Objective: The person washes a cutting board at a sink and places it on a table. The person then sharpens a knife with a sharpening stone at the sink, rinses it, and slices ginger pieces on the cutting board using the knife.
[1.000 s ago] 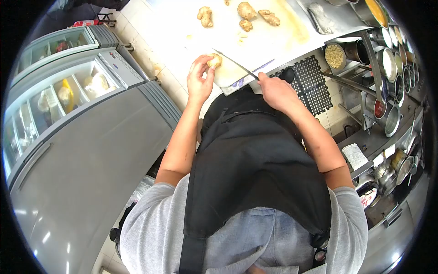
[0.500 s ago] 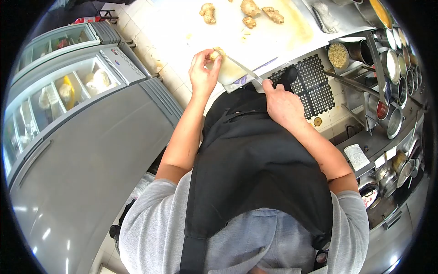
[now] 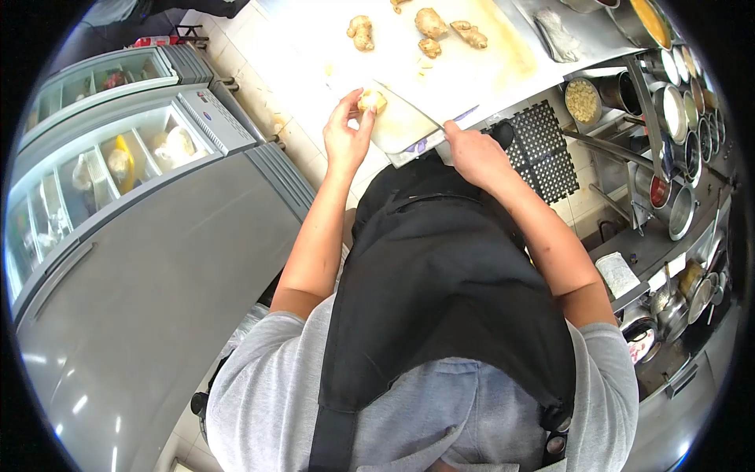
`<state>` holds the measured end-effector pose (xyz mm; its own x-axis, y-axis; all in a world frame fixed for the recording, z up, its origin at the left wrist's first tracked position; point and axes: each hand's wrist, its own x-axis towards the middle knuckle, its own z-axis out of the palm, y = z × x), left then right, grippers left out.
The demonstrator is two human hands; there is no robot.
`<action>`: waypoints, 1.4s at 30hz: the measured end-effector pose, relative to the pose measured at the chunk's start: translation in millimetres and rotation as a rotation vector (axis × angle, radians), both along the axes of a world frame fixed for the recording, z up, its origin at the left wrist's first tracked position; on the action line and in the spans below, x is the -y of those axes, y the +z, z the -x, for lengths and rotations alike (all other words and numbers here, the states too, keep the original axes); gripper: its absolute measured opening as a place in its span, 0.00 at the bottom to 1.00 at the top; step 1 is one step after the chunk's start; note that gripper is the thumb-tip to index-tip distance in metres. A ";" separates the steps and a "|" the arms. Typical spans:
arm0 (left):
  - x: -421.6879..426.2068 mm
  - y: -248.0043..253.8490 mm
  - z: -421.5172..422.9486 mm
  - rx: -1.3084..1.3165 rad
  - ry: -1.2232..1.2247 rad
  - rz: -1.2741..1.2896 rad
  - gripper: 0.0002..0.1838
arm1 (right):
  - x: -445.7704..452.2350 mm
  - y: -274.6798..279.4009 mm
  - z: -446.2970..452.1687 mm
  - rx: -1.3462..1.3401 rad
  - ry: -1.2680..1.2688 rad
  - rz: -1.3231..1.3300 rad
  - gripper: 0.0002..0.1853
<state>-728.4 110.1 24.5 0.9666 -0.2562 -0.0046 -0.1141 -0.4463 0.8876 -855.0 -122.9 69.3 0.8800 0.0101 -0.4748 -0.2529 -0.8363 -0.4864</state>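
A pale yellow piece of ginger [image 3: 373, 101] is pinched between the thumb and fingers of my left hand [image 3: 348, 132], over the near edge of the white cutting board [image 3: 487, 71]. My right hand [image 3: 478, 156] is wrapped round the handle of a knife [image 3: 410, 107]. The blade points away and to the left, its tip close to the ginger but seemingly apart from it. Farther up the board lie several unpeeled ginger roots, among them a knobbly root [image 3: 361, 33] at the left and a larger root [image 3: 430, 23] at the middle. Small pale scraps [image 3: 425, 68] lie near them.
Grey glass-topped freezers [image 3: 157, 259] stand at my left. At the right, a metal rack holds pots and a container of pale chopped pieces [image 3: 583, 101]. A crumpled cloth [image 3: 557, 35] lies right of the board; a black perforated mat [image 3: 543, 153] covers the floor.
The knife blade has moved off the ginger, its tip now farther away on the board. My right hand has shifted slightly up and left. The left hand keeps hold of the ginger, slightly lower.
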 end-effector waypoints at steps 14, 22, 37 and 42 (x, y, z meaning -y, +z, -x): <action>-2.9 -8.5 -1.8 0.050 -0.078 -0.155 0.18 | -17.1 38.7 23.8 -0.023 -0.023 0.008 0.11; -14.3 -13.0 -5.8 0.113 -0.093 -0.083 0.20 | -2.2 -7.4 0.0 0.015 -0.018 -0.184 0.11; -0.3 9.1 3.9 0.206 -0.221 -0.218 0.15 | -2.9 64.6 32.8 -0.049 0.041 0.137 0.11; 0.9 12.7 -0.2 0.216 -0.276 -0.216 0.15 | -1.7 41.2 17.4 -0.015 0.047 0.123 0.11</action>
